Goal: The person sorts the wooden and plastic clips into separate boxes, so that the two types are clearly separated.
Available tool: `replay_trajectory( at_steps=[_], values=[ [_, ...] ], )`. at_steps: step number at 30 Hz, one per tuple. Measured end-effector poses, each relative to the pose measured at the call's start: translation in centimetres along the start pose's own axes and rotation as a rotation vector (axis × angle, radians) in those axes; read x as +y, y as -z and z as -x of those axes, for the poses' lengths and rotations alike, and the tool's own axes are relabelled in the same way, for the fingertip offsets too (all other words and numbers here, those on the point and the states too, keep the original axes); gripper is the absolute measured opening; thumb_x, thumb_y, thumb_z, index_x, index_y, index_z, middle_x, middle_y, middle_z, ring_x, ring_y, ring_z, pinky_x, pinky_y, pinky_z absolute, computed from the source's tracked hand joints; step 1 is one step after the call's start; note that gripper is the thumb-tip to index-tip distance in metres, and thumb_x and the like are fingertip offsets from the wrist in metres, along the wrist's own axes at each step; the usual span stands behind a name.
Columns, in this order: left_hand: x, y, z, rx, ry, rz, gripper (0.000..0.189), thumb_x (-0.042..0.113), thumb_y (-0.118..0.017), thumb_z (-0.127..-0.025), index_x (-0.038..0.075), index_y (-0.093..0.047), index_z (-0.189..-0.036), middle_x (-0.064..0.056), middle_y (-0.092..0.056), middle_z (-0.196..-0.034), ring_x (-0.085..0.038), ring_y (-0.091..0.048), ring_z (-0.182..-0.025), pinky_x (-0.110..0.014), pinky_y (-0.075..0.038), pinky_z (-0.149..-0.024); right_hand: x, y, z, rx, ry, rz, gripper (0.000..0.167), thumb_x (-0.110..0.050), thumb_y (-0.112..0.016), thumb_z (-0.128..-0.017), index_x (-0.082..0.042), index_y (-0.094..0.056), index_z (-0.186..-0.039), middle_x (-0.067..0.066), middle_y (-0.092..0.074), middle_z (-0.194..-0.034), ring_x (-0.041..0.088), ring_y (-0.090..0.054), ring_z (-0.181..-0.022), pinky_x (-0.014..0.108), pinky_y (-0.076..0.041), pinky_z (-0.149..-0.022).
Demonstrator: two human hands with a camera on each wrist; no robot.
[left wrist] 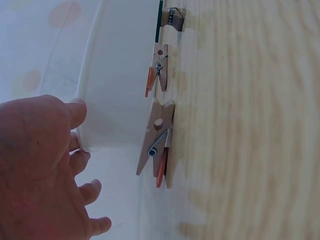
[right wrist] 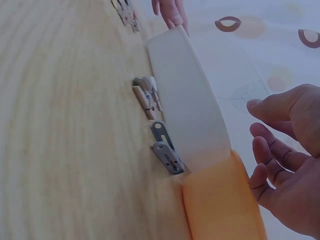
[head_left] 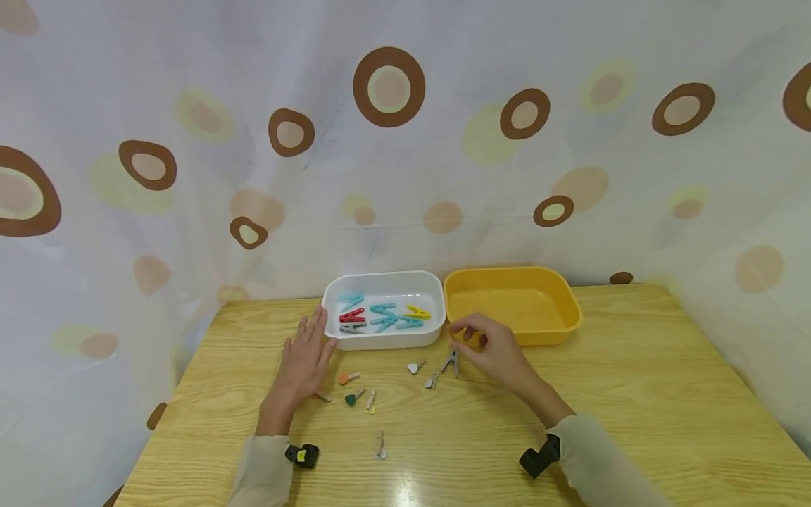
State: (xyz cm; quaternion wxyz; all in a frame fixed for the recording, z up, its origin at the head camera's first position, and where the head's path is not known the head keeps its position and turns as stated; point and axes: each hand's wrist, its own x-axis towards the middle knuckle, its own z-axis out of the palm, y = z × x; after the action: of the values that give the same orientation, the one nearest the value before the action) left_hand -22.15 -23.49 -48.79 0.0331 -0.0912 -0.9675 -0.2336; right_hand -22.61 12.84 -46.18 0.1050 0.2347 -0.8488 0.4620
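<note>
My left hand (head_left: 300,366) touches the left rim of the white bin (head_left: 385,341), its fingers fairly straight. In the left wrist view, the thumb and fingertips lie along the bin's edge. Several plastic clothespins lie inside that bin: blue ones, a red one (head_left: 352,315), a yellow one (head_left: 417,312) and a grey one (head_left: 352,328). My right hand (head_left: 497,352) is raised by the front left corner of the yellow bin (head_left: 545,338), thumb and fingers apart with nothing between them. Beside it on the table is a grey plastic clothespin (right wrist: 167,152).
Small wooden clothespins lie in front of the bins, including ones with an orange piece (head_left: 344,379), a green piece (head_left: 350,399) and a white heart (head_left: 413,367). Another wooden clothespin (head_left: 380,446) lies nearer the front. Behind the table (head_left: 633,394) hangs a patterned curtain (head_left: 469,190).
</note>
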Motion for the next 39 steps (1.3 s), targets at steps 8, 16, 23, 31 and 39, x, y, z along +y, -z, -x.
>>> replay_trajectory(
  at_steps=[8, 16, 23, 31, 39],
  values=[
    [0.0, 0.1, -0.2, 0.001, -0.002, -0.003, 0.065, 0.035, -0.037, -0.113, 0.003, -0.014, -0.164, -0.014, -0.012, -0.171, -0.046, -0.012, -0.154, -0.076, -0.013, -0.114, 0.9, -0.6, 2.1, -0.006, 0.015, 0.003, 0.026, 0.002, -0.083, -0.084, -0.003, -0.075, -0.108, 0.009, -0.072, -0.099, 0.023, -0.064, -0.082, 0.033, -0.052, -0.063],
    [0.1, 0.2, 0.2, -0.001, -0.003, 0.009, 0.065, 0.035, -0.036, -0.113, 0.003, -0.013, -0.164, -0.013, -0.011, -0.171, -0.046, -0.011, -0.154, -0.076, -0.012, -0.114, 1.9, -1.2, 3.3, -0.058, -0.029, -0.007, 0.034, -0.002, -0.083, -0.084, -0.003, -0.073, -0.117, 0.009, -0.070, -0.102, 0.026, -0.064, -0.087, 0.031, -0.052, -0.066],
    [0.2, 0.2, 0.3, 0.008, -0.007, 0.020, 0.064, 0.033, -0.038, -0.113, 0.003, -0.015, -0.164, -0.014, -0.013, -0.171, -0.046, -0.012, -0.154, -0.076, -0.013, -0.114, 2.5, -1.7, 3.2, -0.084, -0.023, 0.017, 0.037, 0.001, -0.080, -0.084, -0.002, -0.072, -0.119, 0.008, -0.067, -0.098, 0.023, -0.061, -0.084, 0.027, -0.050, -0.066],
    [0.2, 0.0, 0.2, 0.000, 0.002, 0.012, 0.064, 0.034, -0.037, -0.113, 0.003, -0.015, -0.164, -0.014, -0.013, -0.171, -0.046, -0.012, -0.154, -0.076, -0.013, -0.114, 2.6, -1.9, 3.1, -0.178, -0.071, 0.039, 0.034, 0.004, -0.076, -0.085, 0.001, -0.073, -0.118, 0.012, -0.066, -0.120, 0.021, -0.063, -0.089, 0.028, -0.053, -0.075],
    [0.3, 0.1, 0.2, 0.016, -0.011, 0.000, 0.064, 0.031, -0.041, -0.112, 0.001, -0.017, -0.163, -0.016, -0.015, -0.170, -0.047, -0.014, -0.153, -0.077, -0.015, -0.113, 2.8, -2.1, 3.3, -0.210, -0.053, 0.054, 0.024, 0.007, -0.077, -0.083, -0.003, -0.076, -0.105, 0.003, -0.063, -0.096, 0.016, -0.057, -0.080, 0.026, -0.050, -0.069]
  ],
)
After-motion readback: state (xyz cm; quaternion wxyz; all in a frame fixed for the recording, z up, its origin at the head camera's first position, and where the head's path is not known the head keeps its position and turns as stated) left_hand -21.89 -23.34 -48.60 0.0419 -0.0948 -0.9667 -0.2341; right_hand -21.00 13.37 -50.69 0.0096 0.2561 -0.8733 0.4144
